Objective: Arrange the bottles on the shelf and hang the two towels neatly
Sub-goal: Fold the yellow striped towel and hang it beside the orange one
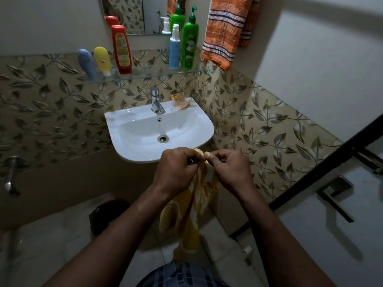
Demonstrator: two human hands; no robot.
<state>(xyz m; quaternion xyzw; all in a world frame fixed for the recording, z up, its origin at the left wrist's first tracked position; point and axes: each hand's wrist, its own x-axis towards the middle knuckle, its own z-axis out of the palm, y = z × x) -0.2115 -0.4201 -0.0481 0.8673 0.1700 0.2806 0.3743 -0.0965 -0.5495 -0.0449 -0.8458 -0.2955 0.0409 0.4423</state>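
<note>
Towels number two: your left hand (176, 170) and right hand (230, 170) pinch the yellow towel (186, 220) near the sink (116, 121); the orange towel (223, 32) hangs far right. Five bottles (122, 48) sit on the shelf (149, 73)

The left hand (176, 168) and right hand (228, 168) pinch the top edge of a yellow towel (186, 216), thumbs nearly touching. The towel hangs down below the fingers. Just beyond the fingers lies the sink (124, 141), its tap (156, 100) farther back. Higher still, a shelf (149, 73) holds a blue tube (87, 63), yellow tube (102, 60) and red bottle (121, 48) left of the fingers, and a white pump (174, 48) and green pump (189, 44) roughly above them. An orange towel (223, 32) hangs up and right of the fingers.
</note>
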